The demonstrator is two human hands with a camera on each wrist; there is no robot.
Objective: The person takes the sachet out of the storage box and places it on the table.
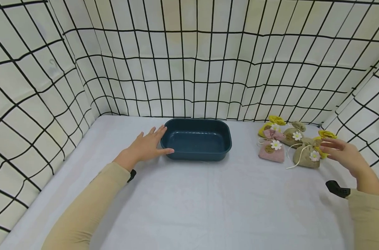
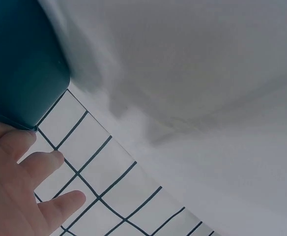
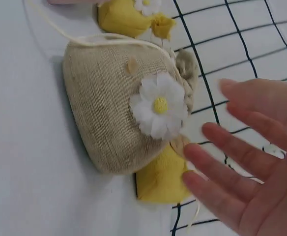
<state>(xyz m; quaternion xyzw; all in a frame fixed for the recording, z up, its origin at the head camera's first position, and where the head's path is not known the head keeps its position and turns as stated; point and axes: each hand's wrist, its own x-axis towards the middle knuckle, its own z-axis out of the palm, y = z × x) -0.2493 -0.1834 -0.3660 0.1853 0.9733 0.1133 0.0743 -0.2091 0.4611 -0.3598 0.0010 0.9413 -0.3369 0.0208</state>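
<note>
Resting flat on the white table (image 1: 189,201), the left hand (image 1: 145,147) lies against the near left corner of a dark blue-green tray (image 1: 196,139), its fingers (image 2: 45,162) straight and spread, holding nothing; the thumb runs along the tray's front wall. In the left wrist view the fingertips touch the tray's rounded corner.

On the other side, the right hand (image 1: 344,152) hovers with its fingers (image 3: 217,164) wide and relaxed, gripping nothing, just beside a beige sachet with a white daisy (image 1: 306,154). A yellow sachet (image 3: 160,179) lies partly under the beige one, right next to the fingertips. A pink sachet (image 1: 272,149) sits to the left of these, with another beige sachet (image 1: 294,135) and another yellow one (image 1: 275,121) behind. All sachets lie well apart from the tray, near the grid-patterned wall (image 1: 189,62).
</note>
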